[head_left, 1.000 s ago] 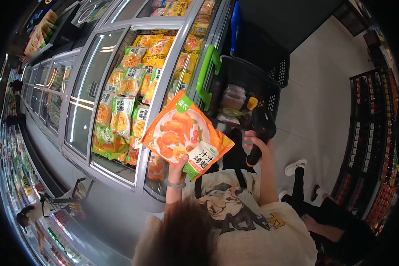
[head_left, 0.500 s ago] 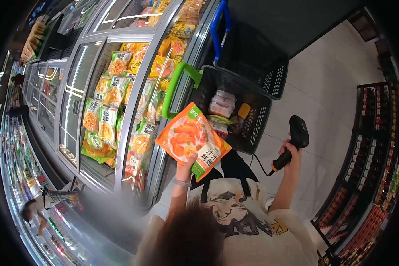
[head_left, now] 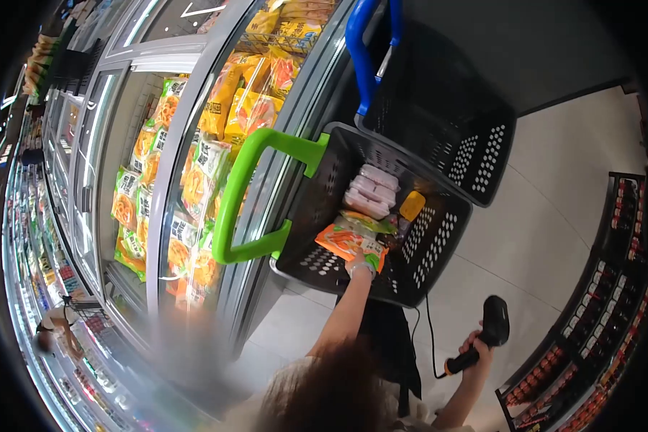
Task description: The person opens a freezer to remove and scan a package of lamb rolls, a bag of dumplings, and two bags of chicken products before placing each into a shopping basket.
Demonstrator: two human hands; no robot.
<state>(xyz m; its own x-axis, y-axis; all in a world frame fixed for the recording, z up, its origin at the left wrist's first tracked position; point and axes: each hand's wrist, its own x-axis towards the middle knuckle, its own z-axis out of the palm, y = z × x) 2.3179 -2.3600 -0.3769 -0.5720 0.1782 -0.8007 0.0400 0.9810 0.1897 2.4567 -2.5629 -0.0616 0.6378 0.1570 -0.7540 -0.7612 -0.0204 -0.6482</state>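
Note:
My left hand [head_left: 357,263] reaches down inside a black shopping basket [head_left: 306,277] with its fingers closed on the edge of an orange bag of frozen chicken wings [head_left: 336,239]. The bag lies tilted against the other goods in there. Near it are stacked pink-and-white packs [head_left: 371,191], a green-and-yellow packet [head_left: 367,222] and a yellow-lidded item [head_left: 412,206]. Out to the right, over the floor, my right hand [head_left: 475,351] is wrapped around the handle of a black barcode scanner [head_left: 495,321], whose cable hangs beside the basket.
A green handle [head_left: 236,194] rises from the basket's left side. Behind stands another black basket with a blue handle [head_left: 361,65]. Along the left runs a glass-topped freezer [head_left: 176,165] of bagged food. Bottled-goods shelves [head_left: 583,302] stand right. A person [head_left: 57,327] is far left.
My left hand has lowered the orange bag from beside the freezer into the basket. My right hand has moved lower in view, still holding the scanner. The view has shifted closer to the baskets.

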